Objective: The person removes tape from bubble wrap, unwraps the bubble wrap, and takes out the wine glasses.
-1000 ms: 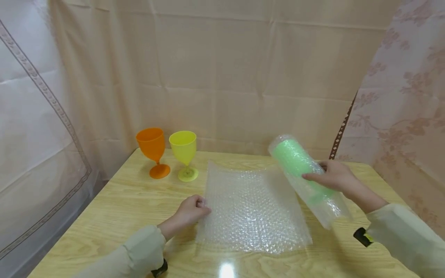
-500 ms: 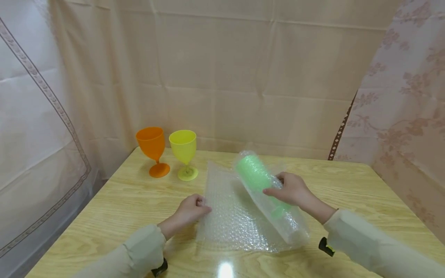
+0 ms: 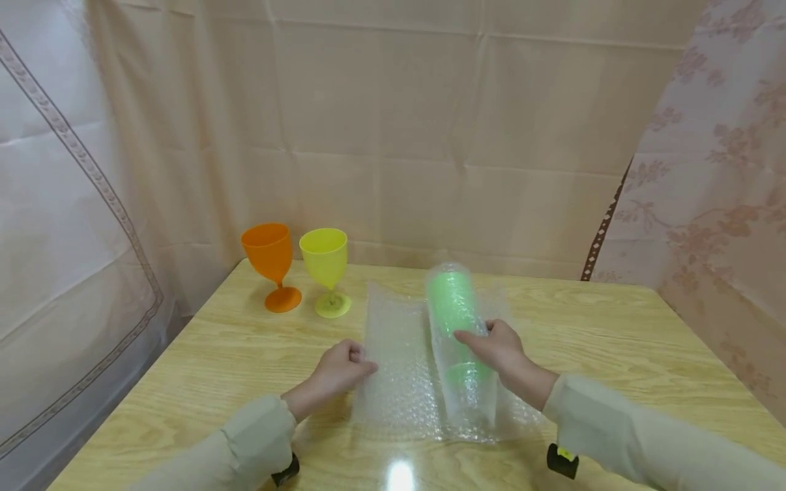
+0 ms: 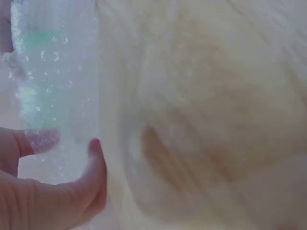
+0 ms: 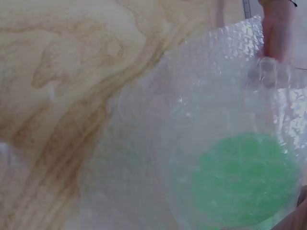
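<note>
A green goblet (image 3: 451, 300) rolled in bubble wrap lies lengthwise over a flat bubble wrap sheet (image 3: 396, 368). My right hand (image 3: 500, 348) grips this wrapped goblet around its middle, thumb on top. At the sheet's left edge, my left hand (image 3: 334, 372) pinches the film between thumb and fingers. The left wrist view has one finger showing through the film, with the thumb (image 4: 93, 163) at the edge. Seen close in the right wrist view, a round green end (image 5: 244, 179) shows through the bubbles. Part of the sheet is hidden under the wrapped goblet.
An orange goblet (image 3: 269, 252) and a yellow goblet (image 3: 325, 262) stand upright at the back left of the wooden table (image 3: 233, 361). A beige curtain (image 3: 393, 136) hangs behind the table, with patterned cloth (image 3: 718, 191) on the right.
My right hand has brought the wrapped goblet leftward from the right side onto the sheet and turned it nearly straight. The left hand stays at the sheet's edge.
</note>
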